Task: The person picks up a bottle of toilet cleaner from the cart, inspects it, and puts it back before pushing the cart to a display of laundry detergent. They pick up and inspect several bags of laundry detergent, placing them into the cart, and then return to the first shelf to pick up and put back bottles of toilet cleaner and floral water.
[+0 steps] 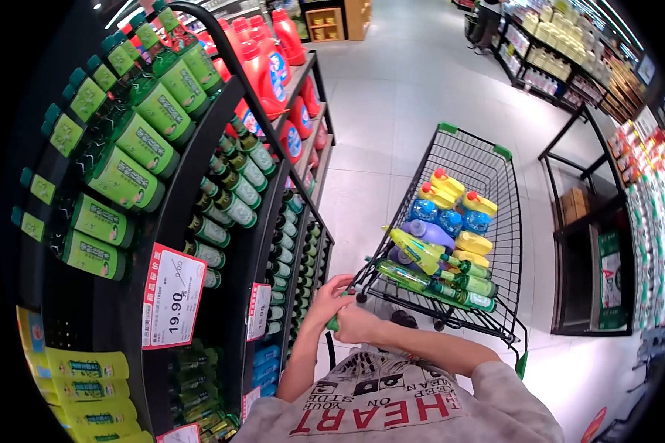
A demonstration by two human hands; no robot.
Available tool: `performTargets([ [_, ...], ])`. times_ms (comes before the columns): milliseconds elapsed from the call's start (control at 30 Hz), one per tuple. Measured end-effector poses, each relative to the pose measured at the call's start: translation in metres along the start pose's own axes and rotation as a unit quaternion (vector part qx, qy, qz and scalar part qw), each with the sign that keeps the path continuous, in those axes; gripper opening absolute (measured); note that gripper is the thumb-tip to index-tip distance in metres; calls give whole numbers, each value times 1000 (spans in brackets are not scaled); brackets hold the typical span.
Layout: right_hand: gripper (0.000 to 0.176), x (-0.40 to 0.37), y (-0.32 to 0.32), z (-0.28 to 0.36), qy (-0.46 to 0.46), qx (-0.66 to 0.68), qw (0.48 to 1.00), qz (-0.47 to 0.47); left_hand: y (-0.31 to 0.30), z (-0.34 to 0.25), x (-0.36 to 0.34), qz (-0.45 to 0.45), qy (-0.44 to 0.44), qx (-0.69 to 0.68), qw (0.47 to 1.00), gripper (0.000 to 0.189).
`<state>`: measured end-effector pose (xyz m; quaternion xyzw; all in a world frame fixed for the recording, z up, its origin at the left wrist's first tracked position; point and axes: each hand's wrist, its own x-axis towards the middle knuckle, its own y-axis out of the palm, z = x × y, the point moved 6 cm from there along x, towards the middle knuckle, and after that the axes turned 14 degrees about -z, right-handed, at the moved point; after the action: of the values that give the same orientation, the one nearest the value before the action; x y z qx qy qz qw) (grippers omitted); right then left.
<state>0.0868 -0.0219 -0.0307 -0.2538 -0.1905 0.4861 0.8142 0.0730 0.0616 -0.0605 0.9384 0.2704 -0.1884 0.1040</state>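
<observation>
- Nearest, a grey shirt [495,410] with a printed panel reading HEART fills the bottom of the view.
- Just beyond it, the right hand [353,325] reaches across the body, fingers folded over a bit of green [332,323]; I cannot tell whether that is part of the cart, nor how firm the grip is.
- The left hand [329,297] sits just beside it, fingers bent at the cart's near left corner; what they close on is hidden.
- The shopping cart [462,159], a black wire basket with green corner caps, stands ahead and to the right of both hands.
- In its near part lie green bottles [471,283], a yellow-green bottle [419,251] and a purple bottle [430,232]; blue bottles [449,221] and yellow containers [448,184] come behind them.
- Along the left, a black shelf holds large green bottles [129,177] above a price card [174,299] marked 19.90.
- Past those, red jugs [262,77] line the next shelves.
- On the right stands a black rack [595,221].
- Farther off, a person [486,26] stands near stocked shelves.
</observation>
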Motion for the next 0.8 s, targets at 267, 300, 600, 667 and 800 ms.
performTargets([
  [267,25,-47,45,35,72,14,993,94,-33,32,-64,-51,-42,26,997,31],
  [300,24,-51,49,37,71,15,994,85,-33,30,-73,-66,-53,-6,996,24],
  [600,24,-90,86,65,-49,-10,995,87,-49,50,-123,-80,13,-5,997,17],
  [667,27,-99,85,63,58,44,993,89,-50,55,-132,-84,14,-5,996,17],
  [800,26,-114,91,75,30,57,990,124,-54,63,-153,-106,15,-32,994,17],
])
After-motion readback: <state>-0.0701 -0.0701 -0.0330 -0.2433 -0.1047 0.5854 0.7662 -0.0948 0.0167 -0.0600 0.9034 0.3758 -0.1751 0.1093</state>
